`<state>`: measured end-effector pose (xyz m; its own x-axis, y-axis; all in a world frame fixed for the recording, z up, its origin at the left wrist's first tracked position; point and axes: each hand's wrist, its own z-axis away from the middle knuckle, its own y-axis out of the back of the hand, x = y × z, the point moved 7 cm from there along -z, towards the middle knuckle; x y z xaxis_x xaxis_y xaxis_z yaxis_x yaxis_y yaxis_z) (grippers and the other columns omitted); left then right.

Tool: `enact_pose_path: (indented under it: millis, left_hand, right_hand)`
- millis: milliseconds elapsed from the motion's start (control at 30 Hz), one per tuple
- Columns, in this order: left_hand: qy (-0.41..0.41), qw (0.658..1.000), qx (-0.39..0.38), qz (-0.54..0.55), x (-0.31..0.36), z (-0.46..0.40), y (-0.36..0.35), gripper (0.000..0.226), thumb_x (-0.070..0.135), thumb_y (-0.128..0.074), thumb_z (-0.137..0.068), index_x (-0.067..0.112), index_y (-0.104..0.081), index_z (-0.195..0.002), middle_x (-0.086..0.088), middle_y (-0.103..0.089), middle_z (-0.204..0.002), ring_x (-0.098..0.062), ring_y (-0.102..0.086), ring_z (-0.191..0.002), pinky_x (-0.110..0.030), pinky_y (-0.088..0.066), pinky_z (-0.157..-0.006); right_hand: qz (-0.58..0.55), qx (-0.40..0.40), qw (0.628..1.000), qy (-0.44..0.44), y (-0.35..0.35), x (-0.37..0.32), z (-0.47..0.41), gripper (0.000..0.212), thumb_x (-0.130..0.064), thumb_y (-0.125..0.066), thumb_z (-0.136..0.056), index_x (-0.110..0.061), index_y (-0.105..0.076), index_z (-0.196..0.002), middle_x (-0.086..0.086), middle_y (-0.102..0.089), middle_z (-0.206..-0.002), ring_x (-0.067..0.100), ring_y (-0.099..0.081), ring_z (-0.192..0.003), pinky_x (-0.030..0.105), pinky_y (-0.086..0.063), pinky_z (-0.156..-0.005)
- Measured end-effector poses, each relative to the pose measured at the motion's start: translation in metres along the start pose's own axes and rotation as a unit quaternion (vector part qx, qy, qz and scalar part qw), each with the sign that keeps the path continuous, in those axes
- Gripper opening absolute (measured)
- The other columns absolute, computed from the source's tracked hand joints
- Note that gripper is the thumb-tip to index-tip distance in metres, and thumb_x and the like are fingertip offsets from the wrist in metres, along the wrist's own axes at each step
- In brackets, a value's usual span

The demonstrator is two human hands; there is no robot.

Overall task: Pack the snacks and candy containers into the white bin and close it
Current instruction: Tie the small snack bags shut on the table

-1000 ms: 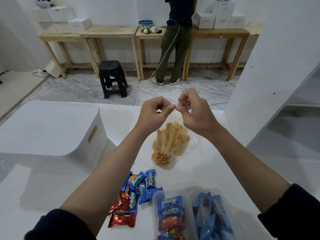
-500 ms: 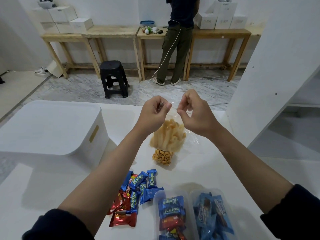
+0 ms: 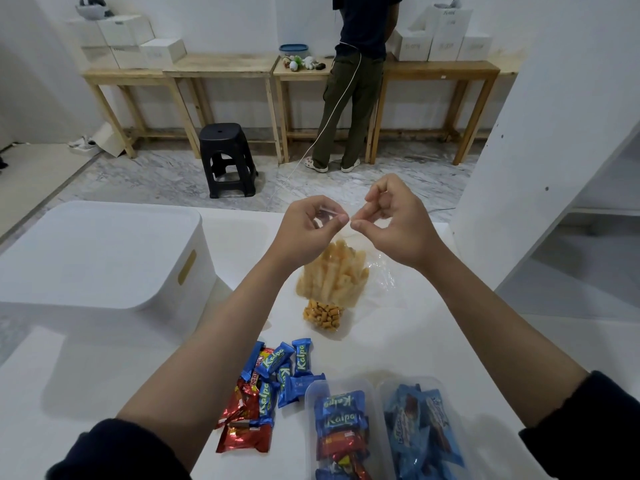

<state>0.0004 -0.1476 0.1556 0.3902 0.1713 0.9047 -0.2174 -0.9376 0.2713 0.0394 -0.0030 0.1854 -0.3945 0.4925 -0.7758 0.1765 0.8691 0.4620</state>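
Observation:
A clear plastic bag of pale snack sticks (image 3: 334,277) hangs just above the white table, with a smaller bag of orange nuggets (image 3: 323,315) lying below it. My left hand (image 3: 308,230) and my right hand (image 3: 391,223) both pinch the top of the stick bag, fingertips nearly touching. The white bin (image 3: 100,254) stands at the left with its lid on. Loose blue and red candy wrappers (image 3: 266,386) lie in front. Two clear candy containers (image 3: 341,427) (image 3: 420,431) sit at the near edge, filled with wrapped candy.
A white partition (image 3: 540,140) rises at the right of the table. Beyond the table are a black stool (image 3: 227,159), wooden benches (image 3: 221,64) with white boxes, and a person standing with their back to me (image 3: 353,81).
My hands stay pinched on the bag's top and have shifted a little; the fingers have worked at the bag's neck. The stick bag has hardly moved.

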Motion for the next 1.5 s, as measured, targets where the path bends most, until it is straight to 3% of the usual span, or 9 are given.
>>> enact_pose_path:
  millis: [167,300,433,633,767,1067,1200,1333,1500]
  left_hand:
    - [0.029,0.999,0.027,0.017,-0.002,0.0,0.006,0.006,0.019,-0.069,-0.083,0.021,-0.066,-0.079,0.005,-0.065,-0.08,-0.015,-0.059,-0.08,-0.043,-0.051,-0.075]
    - [0.045,0.996,0.018,0.078,-0.004,0.003,0.002,0.016,0.018,-0.072,-0.08,0.005,-0.067,-0.087,-0.001,-0.066,-0.079,-0.011,-0.063,-0.077,-0.027,-0.052,-0.07]
    - [0.058,0.993,-0.002,0.101,-0.001,0.004,-0.005,0.018,0.011,-0.075,-0.078,-0.002,-0.07,-0.089,-0.006,-0.069,-0.081,-0.019,-0.064,-0.078,-0.029,-0.054,-0.074]
    - [0.077,0.99,0.029,0.117,-0.001,0.005,0.002,0.01,0.008,-0.077,-0.075,0.015,-0.071,-0.073,0.001,-0.071,-0.073,-0.014,-0.066,-0.076,-0.026,-0.055,-0.076]
    - [0.081,0.99,0.033,0.107,0.001,0.006,0.006,0.014,0.004,-0.074,-0.077,0.017,-0.069,-0.072,0.005,-0.071,-0.072,-0.006,-0.066,-0.073,-0.017,-0.054,-0.069]
    - [0.099,0.986,0.047,0.126,0.004,0.009,0.009,0.007,0.005,-0.07,-0.08,0.012,-0.07,-0.078,0.004,-0.071,-0.067,-0.008,-0.068,-0.072,-0.016,-0.052,-0.07]
    - [0.109,0.983,0.055,0.138,0.007,0.009,0.014,0.007,0.004,-0.068,-0.082,0.011,-0.068,-0.079,0.004,-0.069,-0.07,0.001,-0.065,-0.067,-0.008,-0.047,-0.06]
    - [0.133,0.973,0.077,0.173,0.003,0.009,0.022,0.004,0.007,-0.066,-0.084,0.01,-0.065,-0.083,0.009,-0.07,-0.065,0.001,-0.064,-0.064,-0.024,-0.043,-0.067]
    - [0.141,0.972,0.076,0.171,0.003,0.009,0.023,0.006,0.014,-0.067,-0.084,0.01,-0.064,-0.088,0.01,-0.071,-0.067,0.003,-0.064,-0.066,-0.033,-0.041,-0.077]
  right_hand:
    - [0.001,-0.003,1.0,-0.028,0.006,0.005,0.002,0.029,-0.005,-0.072,-0.079,-0.011,-0.048,-0.094,0.0,-0.07,-0.079,0.01,-0.066,-0.074,0.021,-0.053,-0.073]
    - [0.032,0.014,0.999,-0.008,0.01,-0.002,0.0,0.041,0.003,-0.069,-0.077,-0.023,-0.038,-0.079,-0.003,-0.066,-0.074,0.002,-0.062,-0.069,0.016,-0.049,-0.066]
    - [0.077,0.023,0.997,0.018,0.008,-0.011,0.0,0.05,0.003,-0.07,-0.075,-0.03,-0.032,-0.073,-0.007,-0.065,-0.071,0.003,-0.063,-0.068,0.014,-0.048,-0.061]
    - [0.034,0.023,0.999,-0.034,0.015,-0.003,0.001,0.034,-0.015,-0.08,-0.074,-0.014,-0.05,-0.09,-0.004,-0.07,-0.08,0.008,-0.067,-0.073,0.018,-0.053,-0.066]
    - [-0.019,0.007,0.996,-0.081,0.016,0.005,0.002,0.031,-0.011,-0.078,-0.076,-0.017,-0.051,-0.091,-0.007,-0.07,-0.077,0.004,-0.065,-0.07,0.006,-0.045,-0.06]
    - [0.072,0.005,0.997,0.033,0.005,-0.017,0.0,0.03,0.003,-0.066,-0.081,-0.011,-0.041,-0.088,0.002,-0.064,-0.076,0.006,-0.06,-0.068,0.006,-0.043,-0.064]
    - [0.002,0.031,0.999,-0.023,0.012,-0.006,0.0,0.034,-0.013,-0.073,-0.081,-0.016,-0.049,-0.104,-0.001,-0.068,-0.091,0.007,-0.066,-0.083,0.013,-0.049,-0.074]
    - [-0.083,0.029,0.988,-0.126,0.012,0.015,0.001,0.017,-0.017,-0.071,-0.084,-0.013,-0.066,-0.099,0.001,-0.07,-0.089,0.007,-0.067,-0.08,0.019,-0.054,-0.073]
    - [-0.169,0.053,0.976,-0.128,0.011,0.016,0.006,0.006,-0.014,-0.066,-0.088,-0.011,-0.07,-0.086,0.007,-0.072,-0.087,0.009,-0.067,-0.072,0.016,-0.051,-0.063]
